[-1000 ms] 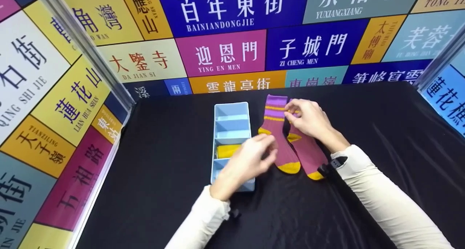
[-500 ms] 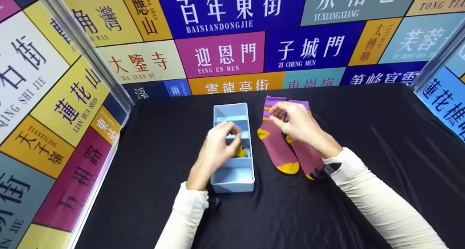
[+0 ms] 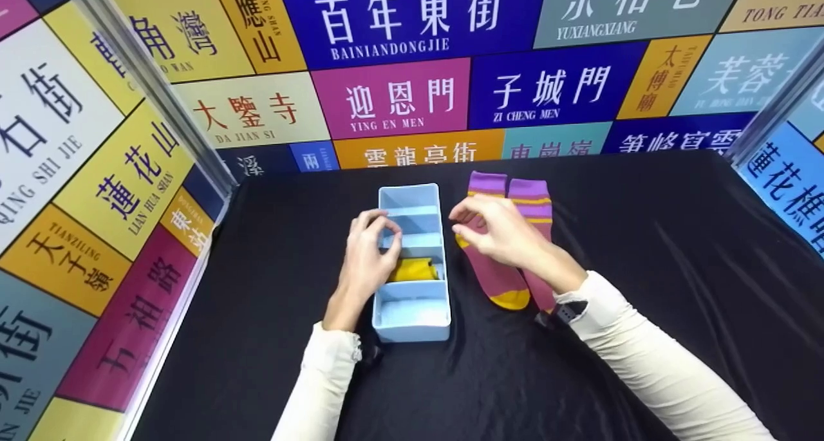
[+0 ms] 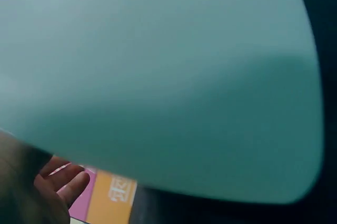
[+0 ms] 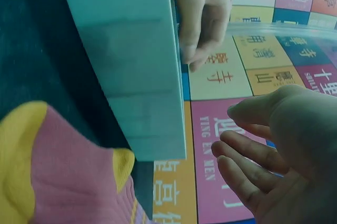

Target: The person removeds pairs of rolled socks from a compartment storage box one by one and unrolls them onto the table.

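A light-blue divided storage box (image 3: 412,331) stands on the black cloth in the head view. A folded yellow cloth item, perhaps a sock (image 3: 415,270), lies in its third compartment from the back. My left hand (image 3: 367,248) hovers at the box's left rim, fingers loosely bent and holding nothing. Two pink socks with yellow toes and purple striped cuffs, a left sock (image 3: 492,270) and a right sock (image 3: 531,190), lie flat to the right of the box. My right hand (image 3: 502,232) is above them, thumb and fingers apart in the right wrist view, partly hiding both.
Black cloth (image 3: 290,267) covers the table. Panels with printed place names (image 3: 393,96) stand behind and at both sides. The box's other compartments show bare floors. Its pale side wall (image 4: 158,77) fills most of the left wrist view.
My left hand has moved left from beside the socks, across the box, to its left rim. My right hand has drifted left over the socks toward the box. The socks lie as before.
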Action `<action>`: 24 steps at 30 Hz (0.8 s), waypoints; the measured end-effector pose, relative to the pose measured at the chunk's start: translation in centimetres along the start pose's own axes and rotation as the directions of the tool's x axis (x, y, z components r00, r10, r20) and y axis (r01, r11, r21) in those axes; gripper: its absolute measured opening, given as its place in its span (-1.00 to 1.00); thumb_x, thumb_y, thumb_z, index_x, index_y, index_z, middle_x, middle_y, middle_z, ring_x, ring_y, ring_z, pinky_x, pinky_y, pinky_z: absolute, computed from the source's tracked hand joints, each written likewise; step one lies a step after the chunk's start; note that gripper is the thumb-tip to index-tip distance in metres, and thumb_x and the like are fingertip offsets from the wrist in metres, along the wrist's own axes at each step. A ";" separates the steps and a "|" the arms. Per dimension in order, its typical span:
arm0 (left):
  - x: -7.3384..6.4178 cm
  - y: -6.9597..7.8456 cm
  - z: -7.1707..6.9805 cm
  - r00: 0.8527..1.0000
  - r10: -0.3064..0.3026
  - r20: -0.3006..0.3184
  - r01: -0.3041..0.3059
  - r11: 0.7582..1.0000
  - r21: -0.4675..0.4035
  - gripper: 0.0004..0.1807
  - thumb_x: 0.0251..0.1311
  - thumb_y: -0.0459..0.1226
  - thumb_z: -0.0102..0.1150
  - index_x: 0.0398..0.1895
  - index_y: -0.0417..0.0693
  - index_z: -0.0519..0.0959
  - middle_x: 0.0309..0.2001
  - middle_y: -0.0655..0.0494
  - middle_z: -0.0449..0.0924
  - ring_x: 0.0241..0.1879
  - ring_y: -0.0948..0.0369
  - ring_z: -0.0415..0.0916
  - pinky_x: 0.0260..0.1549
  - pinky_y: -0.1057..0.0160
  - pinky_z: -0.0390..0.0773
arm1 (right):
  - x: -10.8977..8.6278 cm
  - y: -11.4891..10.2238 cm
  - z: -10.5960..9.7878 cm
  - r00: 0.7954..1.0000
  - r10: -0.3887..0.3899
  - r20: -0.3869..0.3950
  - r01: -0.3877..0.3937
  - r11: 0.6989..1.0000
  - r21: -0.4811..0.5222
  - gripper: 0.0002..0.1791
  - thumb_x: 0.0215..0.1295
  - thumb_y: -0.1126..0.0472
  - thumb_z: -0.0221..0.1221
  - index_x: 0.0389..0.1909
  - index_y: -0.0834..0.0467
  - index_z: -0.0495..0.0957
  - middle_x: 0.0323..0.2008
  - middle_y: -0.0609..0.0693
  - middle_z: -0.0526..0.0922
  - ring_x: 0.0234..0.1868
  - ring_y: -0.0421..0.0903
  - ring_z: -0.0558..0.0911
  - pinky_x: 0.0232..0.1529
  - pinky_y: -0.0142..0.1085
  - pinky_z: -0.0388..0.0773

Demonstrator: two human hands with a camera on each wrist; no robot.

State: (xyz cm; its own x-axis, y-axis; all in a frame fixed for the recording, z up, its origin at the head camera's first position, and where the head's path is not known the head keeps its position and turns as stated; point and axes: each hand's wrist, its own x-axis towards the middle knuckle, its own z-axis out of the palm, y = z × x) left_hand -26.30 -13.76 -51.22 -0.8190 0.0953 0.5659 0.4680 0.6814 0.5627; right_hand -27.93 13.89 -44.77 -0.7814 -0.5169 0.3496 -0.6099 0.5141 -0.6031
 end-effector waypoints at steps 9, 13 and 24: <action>-0.7 -1.0 0.4 0.976 -0.208 0.056 0.213 0.973 -0.088 -0.93 0.41 -0.20 0.33 -0.17 0.03 0.72 0.41 -0.21 0.50 0.41 -0.06 0.49 0.49 -0.04 0.42 | 0.0 -1.3 1.5 0.995 -0.076 0.070 0.076 0.997 -0.006 -0.78 0.42 0.25 0.41 0.03 0.17 0.74 -0.07 0.10 0.81 -0.04 0.10 0.80 0.06 -0.06 0.76; -0.7 -1.3 0.4 0.955 -0.284 0.090 0.293 0.949 -0.118 -0.92 0.44 -0.17 0.33 -0.13 0.07 0.71 0.33 -0.14 0.58 0.33 -0.03 0.55 0.42 -0.02 0.47 | 0.1 -1.6 2.3 0.984 -0.112 0.136 0.115 0.993 -0.014 -0.77 0.45 0.22 0.39 0.06 0.15 0.75 -0.04 0.07 0.80 -0.04 0.08 0.79 0.01 -0.10 0.78; -0.9 -1.6 0.7 0.936 -0.325 0.137 0.349 0.910 -0.225 -0.92 0.47 -0.17 0.32 -0.09 0.07 0.67 0.21 -0.08 0.58 0.24 -0.01 0.59 0.28 -0.01 0.57 | 0.2 -2.1 4.3 0.928 -0.180 0.326 0.213 0.975 -0.068 -0.77 0.60 0.24 0.20 0.08 0.06 0.78 -0.12 -0.03 0.80 -0.11 -0.02 0.74 0.07 -0.11 0.68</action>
State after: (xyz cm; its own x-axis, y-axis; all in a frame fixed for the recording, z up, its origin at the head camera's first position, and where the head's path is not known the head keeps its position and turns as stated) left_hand -26.49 -14.40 -53.06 -0.9640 -0.0325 0.2640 0.2148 0.4901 0.8448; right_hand -26.26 9.76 -46.49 -0.5724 -0.7955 0.1988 -0.7697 0.4376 -0.4649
